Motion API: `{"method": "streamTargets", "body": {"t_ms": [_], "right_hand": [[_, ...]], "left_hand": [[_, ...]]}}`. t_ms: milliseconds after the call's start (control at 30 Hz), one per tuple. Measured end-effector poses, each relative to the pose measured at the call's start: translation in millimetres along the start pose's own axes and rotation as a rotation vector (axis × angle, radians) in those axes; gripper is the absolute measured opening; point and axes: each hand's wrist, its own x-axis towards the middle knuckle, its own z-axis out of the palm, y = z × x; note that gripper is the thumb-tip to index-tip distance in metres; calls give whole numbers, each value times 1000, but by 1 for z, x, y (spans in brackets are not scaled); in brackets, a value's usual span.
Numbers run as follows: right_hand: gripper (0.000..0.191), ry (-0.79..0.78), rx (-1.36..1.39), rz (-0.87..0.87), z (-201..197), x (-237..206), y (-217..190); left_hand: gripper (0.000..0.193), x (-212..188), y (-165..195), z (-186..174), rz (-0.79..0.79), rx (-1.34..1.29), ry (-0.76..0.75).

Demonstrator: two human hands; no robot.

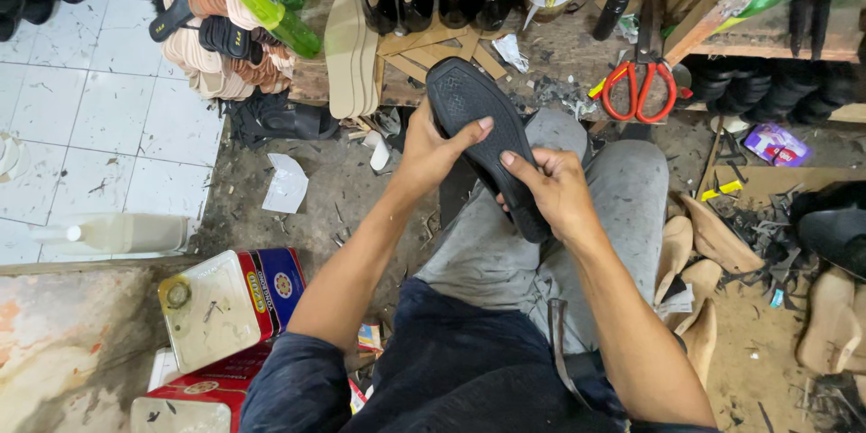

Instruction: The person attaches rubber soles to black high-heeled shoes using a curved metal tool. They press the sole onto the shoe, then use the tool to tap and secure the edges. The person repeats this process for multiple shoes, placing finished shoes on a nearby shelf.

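I saw the black shoe sole (pixel 478 131) held up over my lap, tread side toward the camera, its long axis running on a diagonal from the rounded end at upper left, near the workbench edge (pixel 541 54), down to the lower right. My left hand (pixel 431 152) was closed around the upper half from the left side, thumb laid across the tread, and my right hand (pixel 552 189) was clamped on the lower end, fingers curled over its edge and hiding the tip. Both hands touched the sole, the left one nearer its broad end, the right one nearer my body. Just beyond the sole's far end lay wood scraps and red-handled scissors (pixel 639 88) on the bench, apart from it. A tan sole (pixel 347 56) leaned against the bench to the left, and a tin box (pixel 225 305) sat on the floor by my left elbow. Nothing stood between the two hands and the sole.
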Motion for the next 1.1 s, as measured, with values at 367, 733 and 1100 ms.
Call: {"method": "streamTargets", "body": {"t_ms": [367,733,1100], "right_hand": [[26,-237,73,155,-41,-28,-26],[30,253,611,-297,-100,-106,35],[41,553,26,-274,-61,-147,62]], "left_hand": [[73,-29,11,28,145,9,54],[50,-75,-47,107,-195,-650,290],[41,-150,-10,75,-412,501,-512]]}}
